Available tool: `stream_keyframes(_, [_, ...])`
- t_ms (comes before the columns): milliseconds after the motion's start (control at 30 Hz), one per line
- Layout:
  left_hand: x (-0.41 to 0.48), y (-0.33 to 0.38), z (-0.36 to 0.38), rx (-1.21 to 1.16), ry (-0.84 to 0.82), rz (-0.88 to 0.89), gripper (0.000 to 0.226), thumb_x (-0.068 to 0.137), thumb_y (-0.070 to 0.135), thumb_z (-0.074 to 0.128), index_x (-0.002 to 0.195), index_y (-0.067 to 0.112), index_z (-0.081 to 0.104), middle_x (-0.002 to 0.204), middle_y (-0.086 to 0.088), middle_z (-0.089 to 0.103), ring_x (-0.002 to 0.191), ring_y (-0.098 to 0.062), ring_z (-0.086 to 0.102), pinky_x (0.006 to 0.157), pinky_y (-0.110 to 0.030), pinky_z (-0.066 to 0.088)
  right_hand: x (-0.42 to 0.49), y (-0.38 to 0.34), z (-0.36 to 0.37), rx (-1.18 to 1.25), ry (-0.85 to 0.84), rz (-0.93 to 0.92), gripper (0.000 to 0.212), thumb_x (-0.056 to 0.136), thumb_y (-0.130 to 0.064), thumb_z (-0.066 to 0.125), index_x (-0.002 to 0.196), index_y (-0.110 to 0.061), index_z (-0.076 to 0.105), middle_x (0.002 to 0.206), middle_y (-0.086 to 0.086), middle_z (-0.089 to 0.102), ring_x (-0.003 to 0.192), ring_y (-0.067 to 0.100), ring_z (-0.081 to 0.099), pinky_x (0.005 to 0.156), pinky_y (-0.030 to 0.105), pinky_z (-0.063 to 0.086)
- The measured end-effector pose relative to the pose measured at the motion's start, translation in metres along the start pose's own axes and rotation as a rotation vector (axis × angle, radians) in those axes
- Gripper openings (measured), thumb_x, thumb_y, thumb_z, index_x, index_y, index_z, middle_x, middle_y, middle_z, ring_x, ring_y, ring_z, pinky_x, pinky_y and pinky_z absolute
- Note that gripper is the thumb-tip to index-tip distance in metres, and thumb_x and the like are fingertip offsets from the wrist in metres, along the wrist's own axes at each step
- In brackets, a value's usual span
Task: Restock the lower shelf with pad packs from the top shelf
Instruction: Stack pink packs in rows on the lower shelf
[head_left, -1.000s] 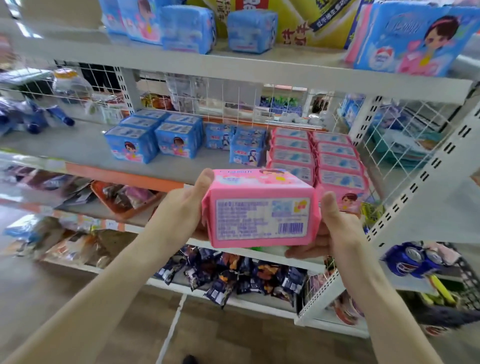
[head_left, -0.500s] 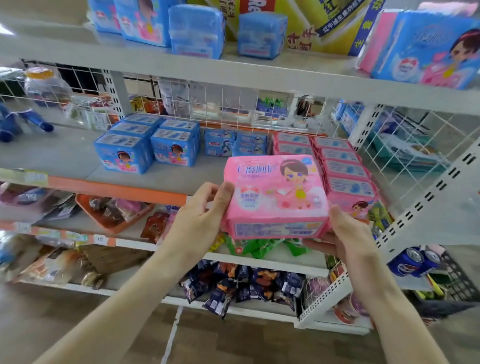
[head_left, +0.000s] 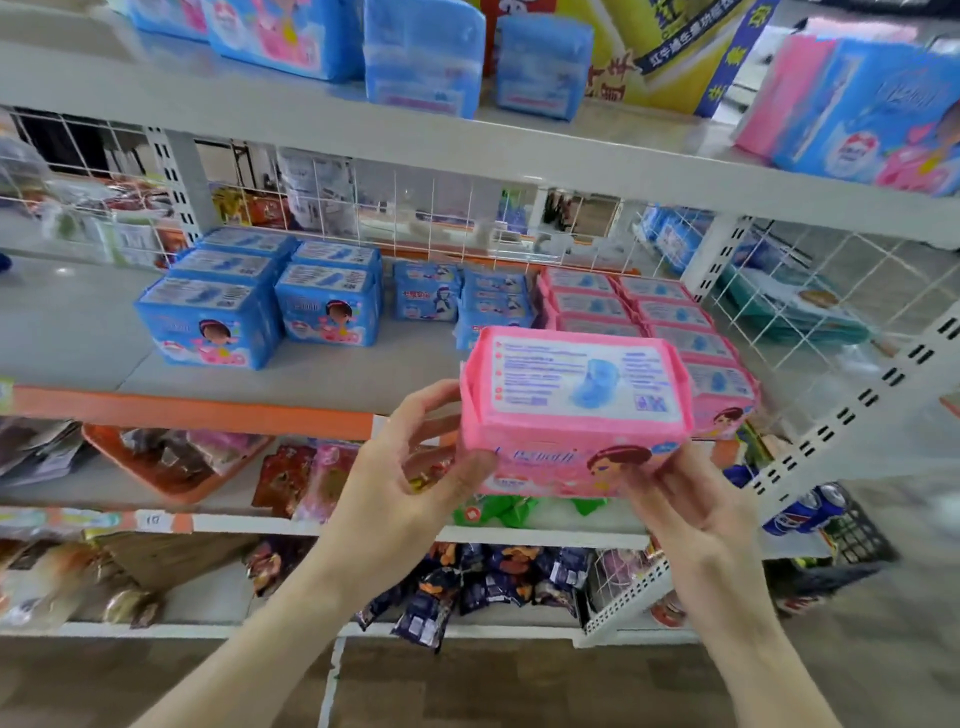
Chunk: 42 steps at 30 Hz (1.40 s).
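Observation:
I hold a pink pad pack (head_left: 576, 410) in front of the lower shelf (head_left: 197, 410), its white printed face turned up. My left hand (head_left: 415, 467) grips its left end with the thumb on the front lower corner. My right hand (head_left: 685, 499) holds the pack's right lower edge from below, fingers curled against it. Right behind the pack, two rows of matching pink packs (head_left: 639, 317) lie on the lower shelf. The top shelf (head_left: 467, 140) carries blue packs (head_left: 421, 57) and a large blue and pink pack (head_left: 857, 109) at the right.
Blue pad packs (head_left: 208, 322) and smaller blue packs (head_left: 467, 301) fill the left and middle of the lower shelf. A white wire grid (head_left: 415, 218) backs it, and a wire side panel (head_left: 810, 332) stands at the right. Snack bags (head_left: 467, 582) lie on shelves below.
The pink pack has been rolled over in my hands, from barcode side to cartoon front to its white printed face upward, and moved closer to the row of pink packs.

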<state>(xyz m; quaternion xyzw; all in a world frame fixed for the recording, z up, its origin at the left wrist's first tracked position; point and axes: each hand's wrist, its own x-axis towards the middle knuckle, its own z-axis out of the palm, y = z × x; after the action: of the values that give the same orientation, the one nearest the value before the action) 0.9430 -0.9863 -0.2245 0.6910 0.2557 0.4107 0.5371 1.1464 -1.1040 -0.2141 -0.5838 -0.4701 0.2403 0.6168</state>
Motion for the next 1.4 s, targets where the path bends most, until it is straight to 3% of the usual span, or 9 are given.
stream_keyframes(133, [0.007,-0.010,-0.003,0.005,0.014,0.020,0.051,0.089,0.045,0.066,0.137,0.043,0.049,0.128,0.021,0.064,0.118,-0.004,0.062,0.090,-0.016,0.052,0.001,0.005,0.008,-0.031,0.001,0.036,0.061,0.081,-0.038,0.068,0.136,-0.013,0.057,0.125,-0.004,0.069,0.121,0.013,0.062,0.094,0.022,0.052])
stream_keyframes(233, [0.011,-0.016,0.009,0.085,-0.045,0.061,0.052,0.093,0.038,0.063,0.142,0.045,0.046,0.130,0.015,0.062,0.121,-0.012,0.060,0.095,-0.024,0.052,-0.001,0.008,0.004,-0.054,0.039,0.047,0.067,0.081,-0.039,0.069,0.140,-0.011,0.054,0.128,-0.006,0.068,0.123,0.012,0.061,0.095,0.021,0.051])
stream_keyframes(333, [0.016,-0.023,0.027,0.175,-0.069,0.105,0.059,0.090,0.028,0.066,0.145,0.033,0.046,0.134,0.017,0.054,0.128,-0.010,0.053,0.100,-0.021,0.046,-0.001,0.013,-0.009,-0.042,0.068,0.066,0.061,0.085,-0.029,0.073,0.141,-0.016,0.054,0.129,-0.006,0.067,0.125,0.011,0.059,0.097,0.024,0.051])
stream_keyframes(467, [0.027,-0.024,0.050,0.211,-0.049,0.131,0.062,0.092,0.030,0.064,0.150,0.028,0.043,0.147,0.023,0.047,0.136,-0.004,0.046,0.103,-0.015,0.042,0.005,0.021,-0.030,0.000,0.094,0.072,0.049,0.085,-0.023,0.071,0.133,-0.021,0.060,0.122,-0.004,0.071,0.119,0.014,0.063,0.095,0.025,0.053])
stream_keyframes(633, [0.046,-0.021,0.085,0.191,-0.038,0.071,0.062,0.093,0.034,0.066,0.150,0.034,0.041,0.126,0.022,0.065,0.118,-0.016,0.062,0.096,-0.040,0.054,0.026,0.026,-0.068,0.017,0.062,0.066,0.047,0.090,-0.026,0.068,0.135,-0.024,0.057,0.126,-0.007,0.069,0.121,0.012,0.062,0.098,0.027,0.052])
stream_keyframes(767, [0.060,-0.010,0.118,0.191,-0.010,0.087,0.063,0.090,0.032,0.067,0.149,0.033,0.044,0.123,0.025,0.066,0.114,-0.005,0.064,0.091,-0.024,0.055,0.045,0.030,-0.102,0.042,0.046,0.060,0.057,0.086,-0.036,0.066,0.141,-0.023,0.053,0.127,-0.007,0.068,0.122,0.013,0.061,0.097,0.027,0.052])
stream_keyframes(833, [0.067,-0.006,0.134,0.185,0.011,0.091,0.062,0.090,0.029,0.069,0.147,0.029,0.046,0.121,0.023,0.068,0.112,-0.005,0.066,0.090,-0.019,0.053,0.054,0.035,-0.118,0.043,0.023,0.057,0.059,0.088,-0.036,0.065,0.144,-0.025,0.050,0.129,-0.009,0.066,0.124,0.013,0.060,0.101,0.035,0.051])
stream_keyframes(1100, [0.086,-0.008,0.190,0.165,0.074,0.067,0.052,0.088,0.015,0.072,0.138,0.021,0.057,0.117,0.020,0.071,0.110,-0.005,0.067,0.090,-0.017,0.053,0.074,0.053,-0.173,0.082,-0.017,0.038,0.056,0.090,-0.031,0.064,0.144,-0.024,0.050,0.124,-0.011,0.069,0.120,0.012,0.062,0.089,0.029,0.057])
stream_keyframes(1400, [0.089,-0.017,0.224,0.151,0.135,0.027,0.054,0.083,0.030,0.070,0.134,0.013,0.061,0.114,0.020,0.072,0.107,-0.004,0.068,0.084,-0.013,0.053,0.089,0.068,-0.203,0.088,-0.057,0.058,0.051,0.092,-0.028,0.065,0.141,-0.020,0.053,0.118,-0.013,0.071,0.112,0.009,0.066,0.089,0.021,0.054])
